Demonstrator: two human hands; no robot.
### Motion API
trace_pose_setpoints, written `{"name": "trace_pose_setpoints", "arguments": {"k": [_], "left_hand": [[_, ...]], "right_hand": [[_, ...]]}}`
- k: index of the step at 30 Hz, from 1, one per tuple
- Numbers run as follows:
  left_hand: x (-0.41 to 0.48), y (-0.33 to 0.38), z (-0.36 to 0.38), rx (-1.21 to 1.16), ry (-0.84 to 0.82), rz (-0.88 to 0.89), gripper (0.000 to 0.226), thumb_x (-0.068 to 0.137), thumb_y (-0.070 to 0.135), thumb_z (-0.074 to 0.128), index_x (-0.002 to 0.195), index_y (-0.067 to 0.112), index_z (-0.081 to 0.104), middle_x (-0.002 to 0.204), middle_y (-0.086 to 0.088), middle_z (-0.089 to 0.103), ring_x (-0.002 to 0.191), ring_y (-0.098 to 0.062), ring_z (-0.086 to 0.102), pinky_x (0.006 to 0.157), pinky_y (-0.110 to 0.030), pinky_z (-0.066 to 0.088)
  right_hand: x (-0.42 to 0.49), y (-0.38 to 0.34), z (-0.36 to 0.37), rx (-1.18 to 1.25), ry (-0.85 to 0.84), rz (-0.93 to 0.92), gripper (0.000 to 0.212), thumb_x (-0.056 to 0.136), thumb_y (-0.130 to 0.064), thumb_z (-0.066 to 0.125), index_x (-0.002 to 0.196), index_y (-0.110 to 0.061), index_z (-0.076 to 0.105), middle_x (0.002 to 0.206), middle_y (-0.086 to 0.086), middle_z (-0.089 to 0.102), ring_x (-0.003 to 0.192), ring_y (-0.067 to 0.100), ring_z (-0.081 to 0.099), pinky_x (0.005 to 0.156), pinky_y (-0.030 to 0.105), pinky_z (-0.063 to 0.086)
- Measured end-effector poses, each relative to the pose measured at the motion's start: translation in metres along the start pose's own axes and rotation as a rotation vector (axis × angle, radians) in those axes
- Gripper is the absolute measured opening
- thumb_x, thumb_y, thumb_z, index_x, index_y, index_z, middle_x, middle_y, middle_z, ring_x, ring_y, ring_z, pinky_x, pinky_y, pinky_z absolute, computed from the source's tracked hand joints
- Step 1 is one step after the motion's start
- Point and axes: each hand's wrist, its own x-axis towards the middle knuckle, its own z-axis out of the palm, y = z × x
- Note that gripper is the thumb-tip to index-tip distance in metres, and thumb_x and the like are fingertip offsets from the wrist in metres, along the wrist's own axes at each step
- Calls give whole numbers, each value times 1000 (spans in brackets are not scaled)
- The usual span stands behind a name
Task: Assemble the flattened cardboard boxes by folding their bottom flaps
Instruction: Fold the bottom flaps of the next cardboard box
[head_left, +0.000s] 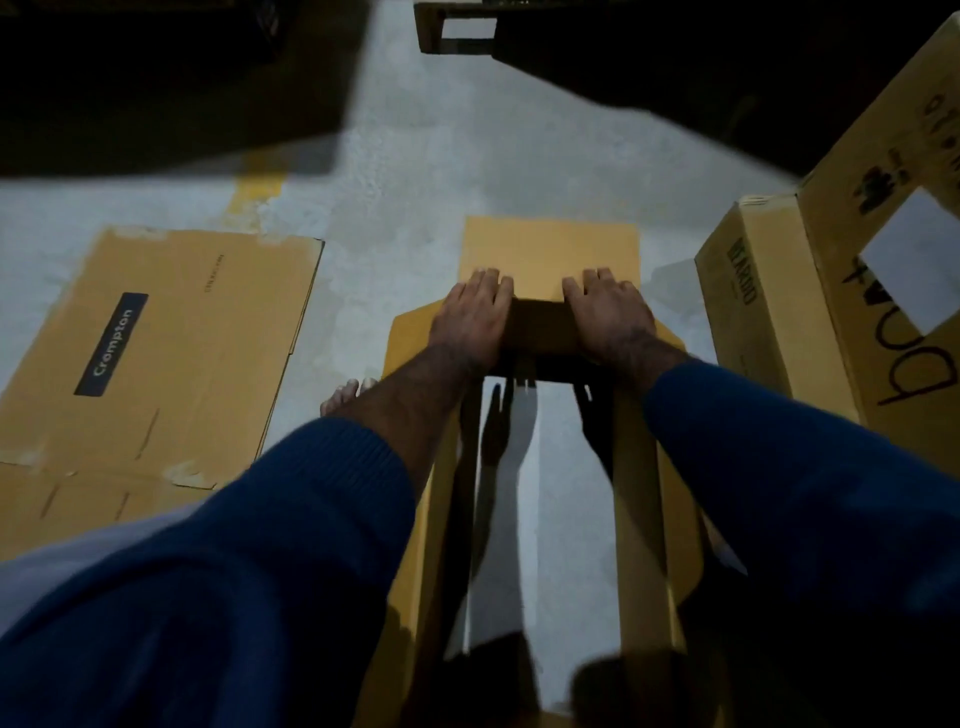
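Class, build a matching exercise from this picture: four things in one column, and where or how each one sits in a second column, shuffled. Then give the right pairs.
Column 1
1. Crompton box
2. open box
3. boat box
4. left hand

Column 2
A. standing at the right edge
B. lying flat on the floor, at the left
C. pressing on the far flap beside the right hand
D. opened up, floor visible through it

Pairs: 1-B, 2-D, 3-A, 4-C
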Motion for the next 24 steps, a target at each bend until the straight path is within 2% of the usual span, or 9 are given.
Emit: {"name": "trace_pose_setpoints", "arguments": {"k": [1, 3, 5, 8, 11, 14, 17, 20, 24], "left_hand": [[10, -5, 0, 18, -24, 8, 73, 90, 19, 66, 153, 5, 31, 154, -20, 37, 143, -36, 35, 117, -45, 32], [25, -13, 6, 25, -49, 21, 52, 91, 18, 64, 138, 7, 46, 133, -17, 53, 120, -35, 52, 100, -44, 43], [34, -18, 13, -17, -39, 13, 33, 94, 14, 61, 125, 9, 53, 119, -14, 57, 107, -33, 56, 85, -43, 45], [46, -22, 13, -50, -31, 6, 14, 96, 8, 57, 110, 7, 57, 107, -14, 60, 98, -32, 57, 70, -39, 37], [52, -19, 8, -20, -44, 28, 12, 95, 7, 56, 107, 7, 59, 107, -14, 61, 99, -33, 58, 69, -39, 34], [50, -18, 8, -11, -58, 20, 13, 95, 6, 57, 108, 7, 60, 107, -15, 62, 99, -33, 59, 69, -38, 36], [49, -21, 7, -82, -48, 14, 11, 96, 9, 57, 105, 8, 63, 104, -13, 61, 96, -32, 60, 69, -37, 41], [41, -36, 12, -174, -17, -76, 17, 99, 22, 59, 109, 11, 68, 108, -10, 61, 99, -29, 59, 79, -40, 50], [30, -54, 27, -176, -46, -200, 18, 99, 19, 59, 109, 7, 69, 107, -13, 61, 99, -31, 61, 81, -42, 52]], "right_hand": [[9, 4, 0, -17, 1, -33, 49, 95, -13, 60, 141, -9, 45, 137, 21, 50, 127, 39, 49, 94, 50, 49], [19, 9, -1, 4, 18, -77, 30, 93, -7, 59, 124, -6, 58, 119, 17, 55, 111, 38, 56, 78, 47, 50], [25, 11, 0, 8, 9, -107, 27, 92, -6, 59, 118, -6, 62, 116, 16, 56, 110, 37, 57, 76, 46, 48], [29, 11, 4, 10, -11, -107, 28, 90, -10, 63, 118, -9, 62, 114, 14, 58, 107, 36, 59, 75, 42, 46], [29, 11, 7, 18, -19, -92, 30, 89, -13, 65, 119, -10, 61, 115, 14, 59, 105, 35, 61, 73, 39, 41], [29, 9, 5, 16, -2, -91, 32, 90, -17, 66, 121, -10, 61, 116, 14, 60, 106, 35, 61, 76, 40, 43], [25, 14, 5, 76, 11, -117, 26, 89, -9, 66, 115, -11, 66, 113, 13, 60, 106, 35, 60, 77, 40, 46], [13, 33, 15, 208, 66, -98, 26, 88, -7, 67, 113, -12, 67, 111, 11, 59, 105, 32, 57, 81, 44, 54], [1, 57, 31, 200, 121, -1, 21, 95, -18, 66, 116, -14, 64, 107, 9, 59, 94, 26, 57, 78, 43, 55]]}}
